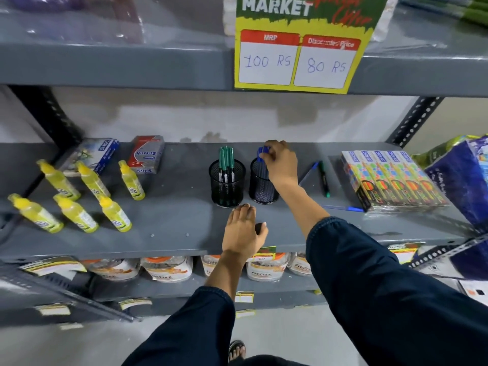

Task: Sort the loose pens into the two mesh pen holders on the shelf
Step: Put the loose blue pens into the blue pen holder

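1. Dark blue sleeves (pixel 383 286) fill the foreground, and a sandalled foot (pixel 237 350) shows on the pale floor below.
2. Flat on the grey metal shelf (pixel 171 228) lies the left hand (pixel 244 231), palm down, fingers together and holding nothing, just in front of the two holders.
3. Over the right-hand holder the right hand (pixel 281 165) is pinching the blue caps of a bunch of blue pens (pixel 263 154), whose barrels stand inside that cup.
4. Both holders are round cups of black wire mesh, standing upright side by side, close but apart. Through the weave of the left holder (pixel 227 184) one sees green pens (pixel 226 165) with white barrels; the right holder (pixel 262 184) shows blue through its mesh.
5. Loose on the shelf to the right lie a green pen (pixel 324 178) and a blue pen (pixel 309 174) side by side, with another blue pen (pixel 340 208) nearer the edge, touching a glossy shrink-wrapped box pack (pixel 390 178).
6. Yellow plastic bottles (pixel 79 196) with cone caps stand in rows at the left.
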The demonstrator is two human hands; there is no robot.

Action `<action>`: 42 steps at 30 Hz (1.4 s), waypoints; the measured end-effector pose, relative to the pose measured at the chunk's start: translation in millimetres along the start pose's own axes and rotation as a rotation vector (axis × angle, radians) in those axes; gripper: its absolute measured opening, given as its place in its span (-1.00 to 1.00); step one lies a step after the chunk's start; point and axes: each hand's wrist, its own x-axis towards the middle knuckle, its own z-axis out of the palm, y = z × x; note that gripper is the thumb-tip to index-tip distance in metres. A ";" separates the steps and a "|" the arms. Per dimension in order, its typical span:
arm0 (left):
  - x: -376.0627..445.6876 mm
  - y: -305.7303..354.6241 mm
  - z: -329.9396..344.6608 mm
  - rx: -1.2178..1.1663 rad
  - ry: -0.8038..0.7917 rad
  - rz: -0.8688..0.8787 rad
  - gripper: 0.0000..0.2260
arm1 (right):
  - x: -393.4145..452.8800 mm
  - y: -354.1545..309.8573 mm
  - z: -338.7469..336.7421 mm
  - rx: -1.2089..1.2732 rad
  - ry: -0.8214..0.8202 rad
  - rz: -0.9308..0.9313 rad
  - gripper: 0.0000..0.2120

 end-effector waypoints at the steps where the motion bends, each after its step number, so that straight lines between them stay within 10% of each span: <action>1: -0.4 -0.1 -0.4 -0.001 0.001 0.002 -0.54 | -0.4 1.7 1.5 -0.010 -0.013 0.007 -0.76; 8: -0.5 -2.2 1.5 -0.001 0.012 0.015 -0.54 | -2.4 8.8 2.9 -0.140 -0.097 -0.035 -0.60; 17: 5.0 10.1 2.5 -0.009 0.012 0.044 -0.64 | -29.3 60.7 -38.4 -0.077 0.216 0.235 -0.66; 24: 7.1 27.7 19.0 0.011 -0.027 0.077 -0.64 | -80.3 128.6 -61.2 -0.510 -0.025 0.412 -0.62; 33: 6.2 27.7 18.9 -0.017 -0.019 0.083 -0.66 | -107.0 124.1 -61.7 -0.342 0.035 0.345 -0.72; 42: 5.1 26.8 15.3 -0.023 -0.051 0.074 -0.63 | -89.2 102.0 -64.2 -0.185 0.071 0.768 -0.56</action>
